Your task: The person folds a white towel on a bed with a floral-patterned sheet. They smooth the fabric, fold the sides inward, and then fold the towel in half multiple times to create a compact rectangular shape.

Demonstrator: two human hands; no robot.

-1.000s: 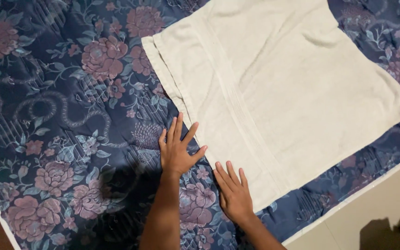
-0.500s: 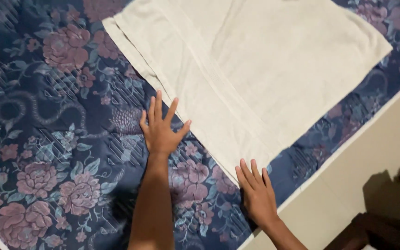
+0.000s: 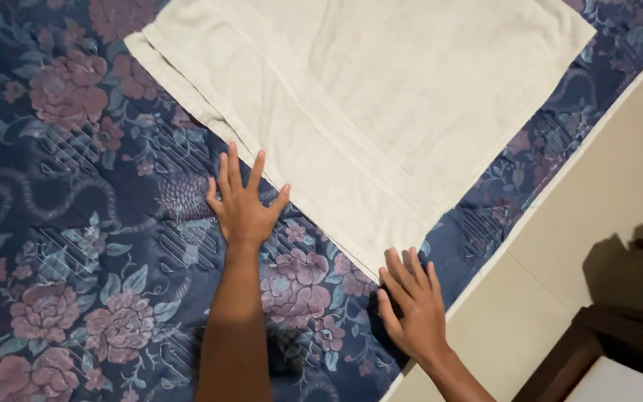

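My left hand lies flat, palm down, a little left of the middle of the frame, on the dark blue bedspread printed with dusty pink flowers and pale leaves. Its fingers are spread wide and straight, and it grips nothing. The fingertips point toward the upper part of the frame and stop just at the lower left edge of the folded cream-white terry towel; I cannot tell whether the longest fingertips touch that edge or fall a hair short of it.

My right hand is in the lower middle of the frame, toward the right, also palm down and open, fingers loosely together and slightly curled at the tips. It holds nothing. Its fingertips sit right by the lowest corner of the towel, near the point where the folded layers meet, and the heel of the hand reaches the bedspread's edge.

The towel fills the upper middle and upper right of the frame, lying flat and set at a slant, with a narrower folded band running along its lower left side and a second layer peeking out at the upper left corner.

To the right, beyond the bedspread's pale border, is the smooth beige tiled floor. A dark brown wooden piece of furniture sits in the lower right corner.
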